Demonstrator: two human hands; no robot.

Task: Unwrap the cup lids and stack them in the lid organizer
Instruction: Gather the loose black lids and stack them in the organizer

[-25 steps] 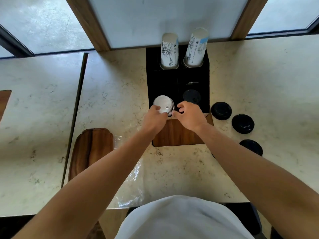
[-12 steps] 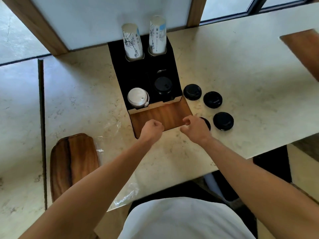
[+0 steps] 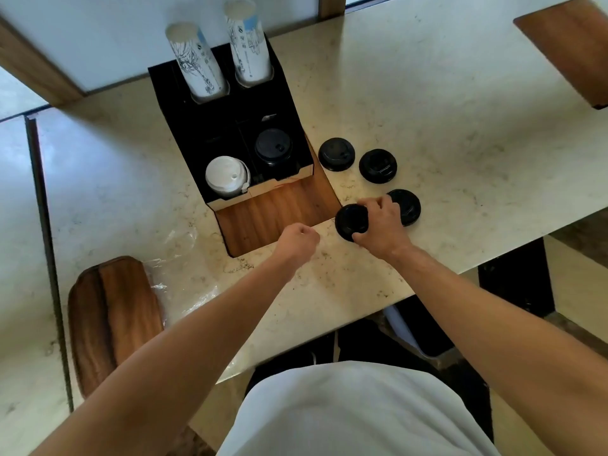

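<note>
Marble counter [image 3: 427,93]: pale and veined, carrying the lid organizer, the loose lids and a sheet of clear plastic wrap [image 3: 184,258].
Lid organizer [image 3: 204,133]: black box with a wooden front lip, standing near the counter's back edge; two printed paper cup stacks [image 3: 197,60] rise from its rear holes.
White lids [image 3: 227,176]: a stack seated in the organizer's front-left compartment.
Black lid stack [image 3: 273,148]: seated in the front-right compartment, just beside the white ones.
Loose black lids: four on the counter to the right of the organizer. Two lie free, one [image 3: 336,154] close to the organizer and another [image 3: 377,165] just right of it.
Right hand [image 3: 381,227]: fingers curled down over the nearest black lid [image 3: 350,222], thumb at its near edge, gripping it on the counter (whether it is lifted I cannot tell).
Fourth black lid [image 3: 408,205]: partly hidden behind the right hand, near the gripped one.
Left hand [image 3: 297,240]: fingers curled into a loose fist holding nothing, hovering by the organizer's wooden lip.
Wooden board [image 3: 112,317]: dark, rounded, at the counter's near-left corner, touching the plastic wrap.
Second wooden board [image 3: 569,44]: at the far right.
</note>
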